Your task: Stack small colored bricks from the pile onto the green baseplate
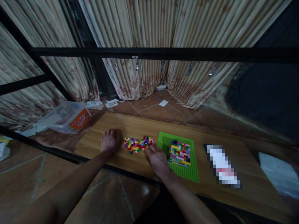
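Observation:
A loose pile of small colourful toy bricks (pixel 137 145) lies on the wooden table. Left of it, my left hand (pixel 110 141) rests on the tabletop with its fingers slightly bent and a little apart, holding nothing. My right hand (pixel 157 159) reaches to the pile's right edge, its fingers close together and pointing down at the bricks; whatever is between the fingertips is hidden. Just right of that hand is a green studded baseplate (pixel 195 169), and on it stands a block built of many-coloured bricks (pixel 179 153).
The low wooden table (pixel 130 121) has a dark frame. A blurred-out flat object (pixel 223 166) lies at its right. Beyond the left end sits a clear plastic box (pixel 63 116) with an orange label. A black metal bar (pixel 149 53) crosses ahead, before striped curtains (pixel 140 28).

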Demonstrator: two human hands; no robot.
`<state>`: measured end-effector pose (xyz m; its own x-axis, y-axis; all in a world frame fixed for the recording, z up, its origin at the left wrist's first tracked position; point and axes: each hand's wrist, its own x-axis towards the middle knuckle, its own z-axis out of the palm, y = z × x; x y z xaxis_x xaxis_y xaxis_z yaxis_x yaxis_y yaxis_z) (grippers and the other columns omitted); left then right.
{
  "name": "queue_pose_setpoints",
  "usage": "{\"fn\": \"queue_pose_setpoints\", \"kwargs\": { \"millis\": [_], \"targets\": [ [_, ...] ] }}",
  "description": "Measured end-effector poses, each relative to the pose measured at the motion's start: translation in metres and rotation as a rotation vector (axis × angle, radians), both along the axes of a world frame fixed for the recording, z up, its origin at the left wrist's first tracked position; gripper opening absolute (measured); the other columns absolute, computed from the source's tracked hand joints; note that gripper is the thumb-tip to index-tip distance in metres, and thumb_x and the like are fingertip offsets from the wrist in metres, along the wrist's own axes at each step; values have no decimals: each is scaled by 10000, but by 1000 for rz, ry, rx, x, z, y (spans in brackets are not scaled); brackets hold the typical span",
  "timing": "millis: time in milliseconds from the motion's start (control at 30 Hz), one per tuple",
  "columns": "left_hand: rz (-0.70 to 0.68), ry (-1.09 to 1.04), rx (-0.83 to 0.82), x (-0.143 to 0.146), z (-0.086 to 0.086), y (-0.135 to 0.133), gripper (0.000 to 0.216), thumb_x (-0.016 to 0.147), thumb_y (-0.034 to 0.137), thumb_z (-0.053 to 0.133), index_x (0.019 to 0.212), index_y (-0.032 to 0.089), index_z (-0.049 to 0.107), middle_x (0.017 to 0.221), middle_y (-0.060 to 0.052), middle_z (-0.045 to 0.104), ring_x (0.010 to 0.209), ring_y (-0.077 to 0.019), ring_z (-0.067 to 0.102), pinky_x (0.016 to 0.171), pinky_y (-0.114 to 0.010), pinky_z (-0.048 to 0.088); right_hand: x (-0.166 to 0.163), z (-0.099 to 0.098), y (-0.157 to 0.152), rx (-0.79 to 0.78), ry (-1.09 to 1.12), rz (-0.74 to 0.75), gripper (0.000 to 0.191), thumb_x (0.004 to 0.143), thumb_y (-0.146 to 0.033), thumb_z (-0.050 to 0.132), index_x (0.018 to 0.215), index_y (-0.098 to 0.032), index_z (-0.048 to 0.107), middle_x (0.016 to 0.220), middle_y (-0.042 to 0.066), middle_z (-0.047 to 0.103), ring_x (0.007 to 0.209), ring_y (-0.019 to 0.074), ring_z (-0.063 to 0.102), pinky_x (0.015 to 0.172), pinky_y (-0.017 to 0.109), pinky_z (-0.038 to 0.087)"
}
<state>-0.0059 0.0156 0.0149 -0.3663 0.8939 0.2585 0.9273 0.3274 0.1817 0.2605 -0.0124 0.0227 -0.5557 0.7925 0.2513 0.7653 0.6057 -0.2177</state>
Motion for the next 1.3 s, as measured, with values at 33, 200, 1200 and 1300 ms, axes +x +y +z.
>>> {"fn": "queue_pose_setpoints", "kwargs": {
  "millis": [33, 200, 1200, 1300],
  "targets": [
    [-5, 0, 1, -1, -1, 0, 430, 915, 337, 378, 1236, 149, 594, 1280, -144, 607, 1168, -318, 518, 990, -455, 396, 0, 2, -2, 2, 11, 4, 187, 944, -163, 487, 905, -203, 665, 939, 68, 667, 921, 204, 597, 820, 303, 492],
    [-10, -6, 1, -1, 1, 1, 434, 909, 334, 377, 1239, 152, 592, 1290, -147, 602, 1185, -315, 507, 1013, -461, 383, 6, 20, -14, -23, 185, 27, 229, 969, -181, 434, 894, -209, 649, 896, 50, 659, 880, 183, 601, 814, 288, 488],
    [1, 13, -6, 2, 5, 0, 427, 917, 344, 374, 1227, 138, 584, 1271, -173, 600, 1170, -318, 526, 993, -468, 395, 150, 23, 6, -324, 771, -547, 270, 771, -429, 640, 882, -214, 761, 1041, 78, 693, 923, 224, 635, 857, 390, 479],
    [8, 30, -12, 0, 3, 1, 428, 923, 342, 359, 1213, 130, 593, 1263, -174, 605, 1164, -315, 530, 986, -460, 398, 150, 16, 10, -407, 866, -560, 279, 729, -444, 698, 873, -215, 765, 1025, 76, 714, 944, 237, 644, 886, 402, 474]
  ]
}}
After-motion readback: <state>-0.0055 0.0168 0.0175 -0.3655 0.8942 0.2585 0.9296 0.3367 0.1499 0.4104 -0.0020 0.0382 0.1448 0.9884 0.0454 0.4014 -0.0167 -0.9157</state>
